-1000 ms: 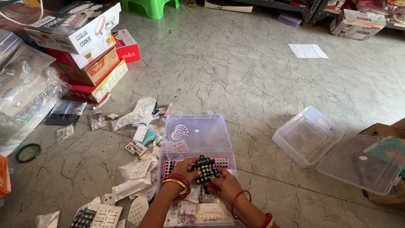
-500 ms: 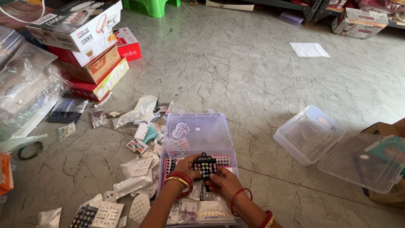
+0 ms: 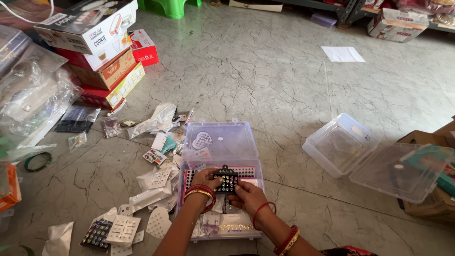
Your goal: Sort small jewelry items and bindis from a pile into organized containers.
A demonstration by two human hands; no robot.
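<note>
Card (image 3: 226, 180), black and studded with coloured gems, sits upright-long over the open purple case (image 3: 222, 142), pinched at its side edges by left hand (image 3: 203, 178) and right hand (image 3: 246, 193), both equally near.

Storeroom or back room of a small shop, seen from above a polished stone floor (image 3: 265, 71). The landmark is an open clear plastic organiser box (image 3: 221, 142) on the floor, filled with small jewelled sticker cards. Left of it lie scattered sticker cards and torn plastic packets (image 3: 156, 121); further left and beyond, stacked printed retail cartons (image 3: 102, 57). Right of it stands an open clear storage tub (image 3: 339, 144). Far beyond it, metal shelving (image 3: 348, 7) bearing more cartons.
</note>
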